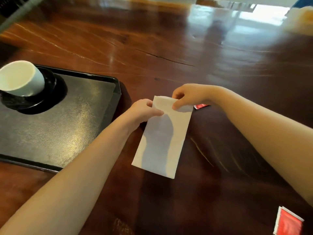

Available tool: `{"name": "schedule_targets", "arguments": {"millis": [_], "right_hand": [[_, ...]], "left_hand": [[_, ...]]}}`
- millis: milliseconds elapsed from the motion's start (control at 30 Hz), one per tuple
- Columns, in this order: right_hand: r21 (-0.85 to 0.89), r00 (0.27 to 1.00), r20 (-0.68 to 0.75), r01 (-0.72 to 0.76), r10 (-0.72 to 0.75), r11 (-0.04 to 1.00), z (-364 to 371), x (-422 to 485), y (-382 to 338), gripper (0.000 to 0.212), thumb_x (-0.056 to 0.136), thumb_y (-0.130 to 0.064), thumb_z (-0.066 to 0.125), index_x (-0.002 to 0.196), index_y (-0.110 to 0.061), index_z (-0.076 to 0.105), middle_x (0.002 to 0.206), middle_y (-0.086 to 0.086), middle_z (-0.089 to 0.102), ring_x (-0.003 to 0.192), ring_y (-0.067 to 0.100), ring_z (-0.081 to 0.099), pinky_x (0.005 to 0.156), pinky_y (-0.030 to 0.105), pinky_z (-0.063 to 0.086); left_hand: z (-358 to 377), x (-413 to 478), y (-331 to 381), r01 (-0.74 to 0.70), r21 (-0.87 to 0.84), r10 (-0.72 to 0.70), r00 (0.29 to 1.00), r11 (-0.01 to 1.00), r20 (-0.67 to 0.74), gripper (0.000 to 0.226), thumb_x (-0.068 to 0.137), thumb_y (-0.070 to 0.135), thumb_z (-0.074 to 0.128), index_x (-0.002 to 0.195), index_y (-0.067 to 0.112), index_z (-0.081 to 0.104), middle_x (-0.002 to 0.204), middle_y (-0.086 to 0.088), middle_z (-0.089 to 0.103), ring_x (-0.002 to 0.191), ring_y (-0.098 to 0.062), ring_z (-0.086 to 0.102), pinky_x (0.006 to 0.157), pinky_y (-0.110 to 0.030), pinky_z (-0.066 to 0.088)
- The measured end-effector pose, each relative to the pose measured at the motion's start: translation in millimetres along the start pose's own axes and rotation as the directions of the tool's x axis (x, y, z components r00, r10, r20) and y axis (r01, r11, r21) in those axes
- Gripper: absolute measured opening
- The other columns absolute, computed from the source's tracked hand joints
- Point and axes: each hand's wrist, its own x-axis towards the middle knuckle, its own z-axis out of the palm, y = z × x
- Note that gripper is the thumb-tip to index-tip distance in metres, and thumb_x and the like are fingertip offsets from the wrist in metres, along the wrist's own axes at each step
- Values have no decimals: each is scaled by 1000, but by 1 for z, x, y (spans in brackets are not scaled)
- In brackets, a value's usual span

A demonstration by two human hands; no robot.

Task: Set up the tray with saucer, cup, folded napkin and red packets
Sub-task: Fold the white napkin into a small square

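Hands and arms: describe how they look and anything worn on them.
Two bare hands, the left hand and the right hand, with no gloves, rings or watch in view. The left forearm and right forearm are bare as far as the picture shows; no sleeve, bracelet or marking is visible.

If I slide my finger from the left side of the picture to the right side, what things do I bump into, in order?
Cup → left hand → right hand → red packet in the bottom right corner. The tray, saucer and napkin overlap these, so I leave them out.
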Motion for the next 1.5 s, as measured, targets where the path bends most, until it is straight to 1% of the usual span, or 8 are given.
{"name": "schedule_targets", "arguments": {"millis": [233, 433, 567, 733, 900, 1167, 1300, 1500], "right_hand": [[15, 975, -164, 156, -152, 988, -34, -54, -31, 5, 83, -28, 64, 80, -25, 60, 67, -12, 54, 56, 1, 47, 53, 16, 38], [-53, 868, -431, 248, -246, 967, -83, -97, -50, 10, 82, -25, 67, 90, -21, 63, 74, -12, 58, 62, -2, 52, 58, 10, 38], [-146, 806, -547, 174, -226, 974, -91, -113, -42, 8, 78, -22, 70, 80, -18, 64, 58, -6, 50, 47, -5, 46, 46, 4, 33], [-189, 716, -659, 137, -229, 972, -15, -115, -27, 10, 74, -6, 66, 83, -7, 70, 67, 0, 60, 72, 18, 53, 64, 24, 41], [-281, 723, -606, 195, -331, 940, 113, -136, -9, 19, 62, 2, 71, 78, -6, 69, 77, 9, 68, 73, 35, 62, 61, 44, 52], [-243, 811, -493, 218, -314, 945, 192, -157, 7, 21, 68, -7, 73, 85, -19, 66, 86, -7, 65, 76, 16, 59, 70, 22, 40], [-189, 812, -506, 223, -289, 956, 189, -159, 7, 18, 75, -11, 69, 90, -20, 67, 90, -10, 64, 83, 13, 57, 73, 27, 47], [-13, 841, -484, 270, -242, 963, 168, -155, 20, 37, 89, -51, 42, 116, -31, 58, 115, -23, 56, 113, -4, 45, 99, 19, 32]], "left_hand": [[-38, -23, 35, -213, -274, 261, 953, 938, 153, 47, 79, 18, 71, 122, 16, 50, 110, -3, 65, 102, -15, 61, 80, -22, 50], [-73, -53, 104, -509, -270, 532, 847, 817, 13, 15, 81, 4, 68, 94, 11, 66, 78, 6, 71, 71, -5, 67, 69, -19, 56], [-76, -61, 123, -665, -159, 664, 744, 730, -66, 19, 81, 5, 68, 99, 0, 64, 88, -11, 62, 79, -13, 57, 74, -24, 49], [-37, -71, 60, -757, 95, 756, 620, 647, -208, 16, 74, 5, 66, 90, 5, 67, 85, -3, 64, 83, -8, 57, 72, -20, 43], [27, -107, -63, -611, 43, 604, 766, 791, -220, 34, 74, -8, 69, 96, 17, 71, 103, 9, 71, 107, -2, 61, 102, -24, 42], [57, -139, -131, -688, 129, 699, 708, 714, -98, 31, 72, -7, 71, 93, 14, 68, 107, 10, 68, 116, -3, 56, 106, -32, 39], [50, -139, -123, -708, 139, 721, 688, 692, -85, 26, 73, -5, 72, 91, 13, 69, 107, 8, 69, 114, -4, 57, 107, -35, 38], [36, -135, -108, -703, 23, 703, 708, 710, -68, 21, 78, -3, 69, 90, 14, 68, 103, 10, 71, 109, -6, 62, 109, -32, 36]]}}
